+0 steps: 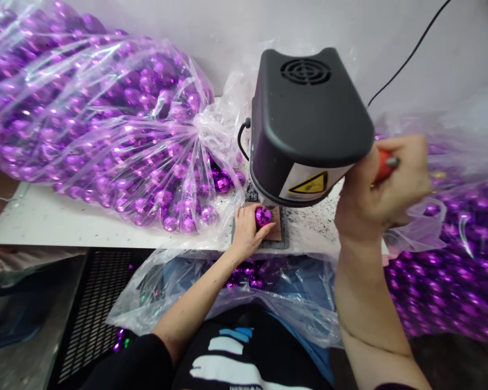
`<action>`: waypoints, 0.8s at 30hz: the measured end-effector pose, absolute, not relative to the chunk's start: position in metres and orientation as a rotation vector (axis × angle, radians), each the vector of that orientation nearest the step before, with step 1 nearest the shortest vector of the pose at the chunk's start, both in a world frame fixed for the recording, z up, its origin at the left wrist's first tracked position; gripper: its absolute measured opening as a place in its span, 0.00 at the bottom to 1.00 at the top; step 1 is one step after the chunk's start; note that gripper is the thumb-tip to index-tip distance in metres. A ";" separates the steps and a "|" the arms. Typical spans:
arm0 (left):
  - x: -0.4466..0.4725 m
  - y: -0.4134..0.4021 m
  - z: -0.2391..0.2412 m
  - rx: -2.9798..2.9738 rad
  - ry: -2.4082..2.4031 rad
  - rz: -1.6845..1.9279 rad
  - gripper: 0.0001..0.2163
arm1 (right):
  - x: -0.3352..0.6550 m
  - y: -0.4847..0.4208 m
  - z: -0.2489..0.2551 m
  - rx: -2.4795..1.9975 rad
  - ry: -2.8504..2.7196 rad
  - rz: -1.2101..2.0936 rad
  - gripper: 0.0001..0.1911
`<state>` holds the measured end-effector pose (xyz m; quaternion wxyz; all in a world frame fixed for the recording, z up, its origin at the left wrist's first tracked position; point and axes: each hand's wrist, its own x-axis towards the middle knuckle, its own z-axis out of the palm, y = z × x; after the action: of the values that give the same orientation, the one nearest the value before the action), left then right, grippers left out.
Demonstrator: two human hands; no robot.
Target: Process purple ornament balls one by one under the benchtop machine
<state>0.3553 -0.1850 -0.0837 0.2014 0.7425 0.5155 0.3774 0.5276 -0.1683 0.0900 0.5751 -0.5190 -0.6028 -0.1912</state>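
Under the head of a black bench drill press [309,108], my left hand [247,230] grips a shiny purple faceted ball [263,216]. The ball sits over a brown plate [274,232] on the machine's dark base, close below the spindle. At the machine's right side, my right hand [384,187] is closed around a red-and-black handle [386,164]. A yellow warning triangle [309,183] marks the front of the housing, which hides most of the spindle.
A large clear bag of purple balls [106,124] lies left on the white table [44,216]. Another full bag [451,276] is at the right. Clear plastic with several balls [250,276] spreads across my lap. Dark shavings litter the tabletop; a black cable [409,51] runs up the wall.
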 end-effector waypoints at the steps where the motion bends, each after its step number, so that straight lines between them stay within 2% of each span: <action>1: 0.352 -0.189 -0.081 2.067 1.413 1.067 0.20 | 0.528 -0.159 0.098 -1.243 -1.408 -0.404 0.16; 4: 0.332 -0.213 -0.072 2.062 1.283 1.024 0.21 | 0.530 -0.139 0.107 -1.288 -1.388 -0.264 0.19; 7: 0.306 -0.247 -0.064 2.117 1.203 0.813 0.22 | 0.530 -0.134 0.104 -1.292 -1.363 -0.199 0.19; 11: 0.285 -0.262 -0.053 2.121 1.199 0.686 0.31 | 0.528 -0.133 0.100 -1.293 -1.302 -0.207 0.17; 13: 0.281 -0.242 -0.047 2.105 1.214 0.775 0.27 | 0.526 -0.132 0.101 -1.299 -1.276 -0.202 0.17; 16: 0.279 -0.185 -0.040 2.111 1.370 0.925 0.13 | 0.525 -0.132 0.103 -1.304 -1.259 -0.190 0.15; 18: 0.279 -0.143 -0.037 2.127 1.651 0.913 0.13 | 0.525 -0.133 0.103 -1.307 -1.263 -0.189 0.15; 21: 0.283 -0.099 -0.039 2.128 2.014 0.554 0.13 | 0.526 -0.133 0.104 -1.300 -1.272 -0.183 0.15; 24: 0.290 -0.087 -0.046 2.206 2.080 0.265 0.14 | 0.525 -0.133 0.103 -1.294 -1.281 -0.174 0.16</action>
<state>0.2896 -0.0870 -0.0463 0.0488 0.7239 0.6826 0.0870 0.5254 -0.1333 0.1035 0.6104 -0.5604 -0.5547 -0.0755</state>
